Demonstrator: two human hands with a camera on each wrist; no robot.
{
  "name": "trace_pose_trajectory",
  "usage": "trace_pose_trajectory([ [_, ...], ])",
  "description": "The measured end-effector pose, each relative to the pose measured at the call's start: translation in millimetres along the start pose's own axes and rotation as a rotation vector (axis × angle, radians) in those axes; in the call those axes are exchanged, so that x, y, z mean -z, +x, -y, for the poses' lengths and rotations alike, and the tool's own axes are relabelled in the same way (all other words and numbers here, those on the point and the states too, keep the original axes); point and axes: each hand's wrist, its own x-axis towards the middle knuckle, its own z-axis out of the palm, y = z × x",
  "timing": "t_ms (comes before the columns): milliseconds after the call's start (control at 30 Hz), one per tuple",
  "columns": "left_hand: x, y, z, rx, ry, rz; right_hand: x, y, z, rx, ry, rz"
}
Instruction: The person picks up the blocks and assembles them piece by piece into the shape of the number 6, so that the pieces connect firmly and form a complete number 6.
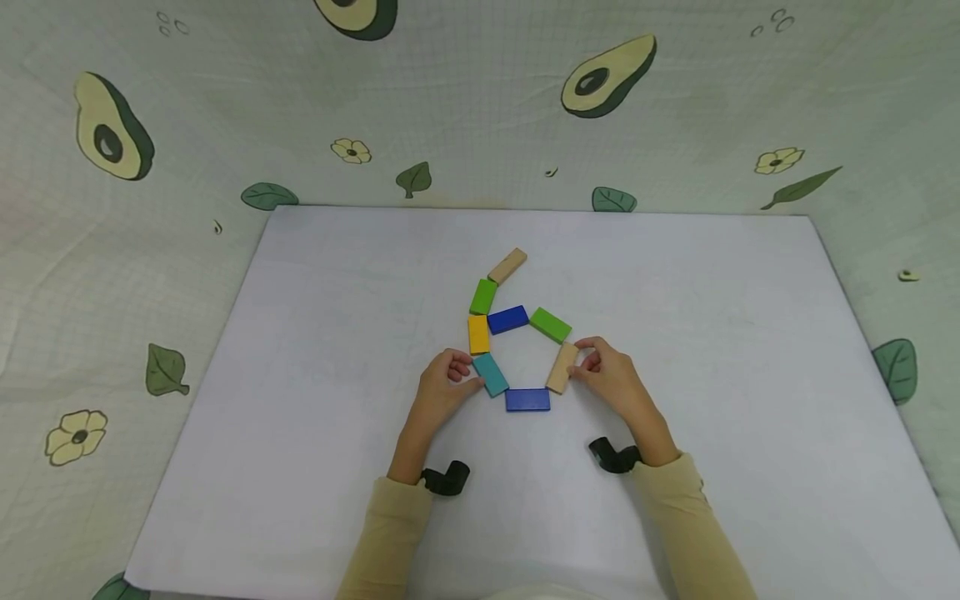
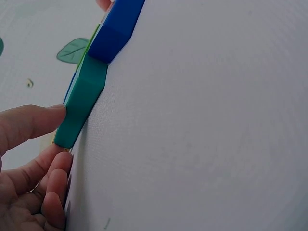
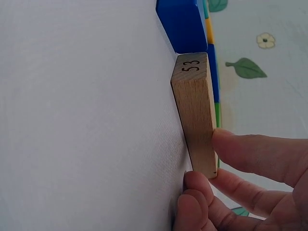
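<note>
Flat coloured blocks form a ring with a tail, like a figure six. My left hand (image 1: 440, 386) has thumb and index finger on the teal block (image 1: 491, 375), at its outer side and upper end; the left wrist view shows this block (image 2: 84, 98) up close. With thumb and index finger my right hand (image 1: 613, 380) pinches the plain wooden block (image 1: 562, 367) on the ring's right, marked 53 on its end face in the right wrist view. Between these two lies a blue block (image 1: 528, 400). A green block (image 1: 551, 325) touches or nearly touches the wooden block's top.
A dark blue block (image 1: 508, 319) closes the ring's top beside a yellow block (image 1: 478, 334). Above that, a green block (image 1: 483, 296) and another wooden block (image 1: 507, 266) make the tail. All lie on a white tabletop (image 1: 337, 333), with avocado-patterned cloth (image 1: 480, 108) around it.
</note>
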Motion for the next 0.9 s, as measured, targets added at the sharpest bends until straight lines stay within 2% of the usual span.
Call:
trace_pose_trajectory([
  [567,0.6,1.2,0.1,-0.004,0.005,-0.002,0,-2.5,2,-0.021,-0.015,0.014],
  [900,1.8,0.0,-1.2,-0.011,-0.002,0.0,-3,-12.6,4,0.006,-0.031,-0.01],
])
